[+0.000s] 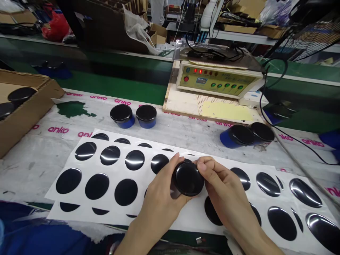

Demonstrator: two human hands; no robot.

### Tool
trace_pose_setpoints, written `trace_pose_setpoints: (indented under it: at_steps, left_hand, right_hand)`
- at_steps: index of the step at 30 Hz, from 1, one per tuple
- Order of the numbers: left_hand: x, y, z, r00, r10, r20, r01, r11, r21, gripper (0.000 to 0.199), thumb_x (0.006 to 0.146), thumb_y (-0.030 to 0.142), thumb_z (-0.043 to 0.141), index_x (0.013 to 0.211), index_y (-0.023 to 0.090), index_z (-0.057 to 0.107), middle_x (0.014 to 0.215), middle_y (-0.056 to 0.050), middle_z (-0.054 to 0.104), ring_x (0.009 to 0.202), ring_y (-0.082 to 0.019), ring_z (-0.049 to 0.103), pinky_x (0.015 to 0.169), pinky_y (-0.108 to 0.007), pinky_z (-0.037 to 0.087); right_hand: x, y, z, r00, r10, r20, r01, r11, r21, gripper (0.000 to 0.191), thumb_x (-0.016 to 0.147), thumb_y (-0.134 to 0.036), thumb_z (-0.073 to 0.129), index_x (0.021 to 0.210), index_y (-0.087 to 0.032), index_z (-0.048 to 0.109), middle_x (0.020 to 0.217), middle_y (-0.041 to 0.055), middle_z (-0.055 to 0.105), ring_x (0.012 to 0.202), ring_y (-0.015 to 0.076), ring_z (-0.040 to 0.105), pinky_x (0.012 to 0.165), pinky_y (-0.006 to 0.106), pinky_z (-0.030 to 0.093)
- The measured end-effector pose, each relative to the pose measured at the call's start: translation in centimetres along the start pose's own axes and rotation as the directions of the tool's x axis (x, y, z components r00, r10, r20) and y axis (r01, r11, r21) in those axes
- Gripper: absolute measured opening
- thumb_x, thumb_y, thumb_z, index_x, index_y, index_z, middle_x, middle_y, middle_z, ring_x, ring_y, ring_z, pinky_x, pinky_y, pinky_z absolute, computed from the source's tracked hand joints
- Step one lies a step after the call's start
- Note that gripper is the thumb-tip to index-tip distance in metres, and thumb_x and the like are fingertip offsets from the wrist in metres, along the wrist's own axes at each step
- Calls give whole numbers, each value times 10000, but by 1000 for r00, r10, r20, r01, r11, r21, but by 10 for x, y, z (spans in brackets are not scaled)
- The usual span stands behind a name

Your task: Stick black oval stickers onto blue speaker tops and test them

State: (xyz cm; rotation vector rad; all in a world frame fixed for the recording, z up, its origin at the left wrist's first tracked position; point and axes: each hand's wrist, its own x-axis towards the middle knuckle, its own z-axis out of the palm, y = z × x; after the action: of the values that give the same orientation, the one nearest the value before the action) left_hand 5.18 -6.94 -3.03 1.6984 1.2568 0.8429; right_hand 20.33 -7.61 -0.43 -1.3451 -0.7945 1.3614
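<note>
Between my two hands is a round piece with a glossy black top, tilted towards me above the white sheets. My left hand is wrapped around its left side and underside, with the thumb at the upper edge. At the right upper rim, my right hand pinches with thumb and forefinger. The sides of the piece are mostly hidden by my fingers. Below my hands lie overlapping white sheets carrying rows of shiny black round stickers.
Behind the sheets stand two blue tubs with black tops. More such tubs are at right, beside a cable. A cardboard box holds black round pieces at left. A control box with lit lamps sits on a board.
</note>
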Motion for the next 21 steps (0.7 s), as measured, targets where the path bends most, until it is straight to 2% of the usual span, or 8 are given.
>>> trace_pose_setpoints:
  at_steps: [3,5,7,9,14,18,20,21]
  left_hand:
    - [-1,-1,0,1000,16,-3,-15,1000,27,890,735,267,770,1403,436,207,1364,21,528,1258,-200,509,1013,-369,469]
    - [-2,-2,-2,992,111,-63,-109,993,43,931,660,392,814,1395,363,244,1414,-51,448,1313,-257,434,1037,-416,439]
    - [-3,-1,-5,951,256,-176,-248,967,67,915,568,528,819,1312,294,341,1401,-99,393,1319,-296,392,1061,-449,402]
    - [-3,2,-8,892,373,-254,-347,927,142,750,556,571,799,1138,264,437,1306,-87,418,1274,-284,401,1071,-447,377]
    - [-1,6,-11,851,438,-291,-379,894,238,393,700,491,738,841,246,466,1095,-40,505,1156,-256,443,1025,-446,394]
    - [-4,1,-15,852,457,-256,-426,889,170,16,905,249,562,897,262,569,1052,-27,536,1084,-208,505,950,-381,453]
    - [-6,-1,-17,882,445,-155,-429,894,126,223,887,273,593,1106,294,558,1184,-40,511,1133,-214,500,966,-374,458]
    - [-8,-2,-17,911,403,-89,-393,913,112,431,831,329,665,1226,302,494,1275,-54,476,1186,-237,478,991,-391,449]
  right_hand:
    - [2,0,0,999,-4,-35,5,1000,16,218,822,-389,671,721,-207,605,880,6,516,812,148,466,731,250,397]
    - [3,-2,0,997,-32,-76,34,999,28,212,806,-394,683,724,-209,619,865,11,505,782,149,454,694,251,398]
    - [3,-5,-1,993,-68,-100,71,997,34,216,799,-390,689,708,-208,618,859,11,488,771,145,442,674,246,393]
    - [1,-8,-2,992,-88,-87,90,996,27,232,805,-389,682,690,-204,602,875,11,473,773,140,436,670,242,389]
    - [-4,-12,-5,997,-62,41,65,996,-59,289,830,-367,656,640,-192,525,929,16,445,812,147,440,675,245,391]
    - [-2,-16,-9,999,13,52,-13,1000,3,330,807,-386,673,614,-181,502,902,14,433,794,142,427,648,236,387]
    - [1,-20,-12,1000,20,13,-20,999,47,340,785,-398,690,602,-178,507,872,12,423,780,142,420,644,236,388]
    - [1,-21,-14,1000,9,-13,-8,998,59,339,776,-400,698,599,-178,513,861,11,418,770,141,416,640,237,387]
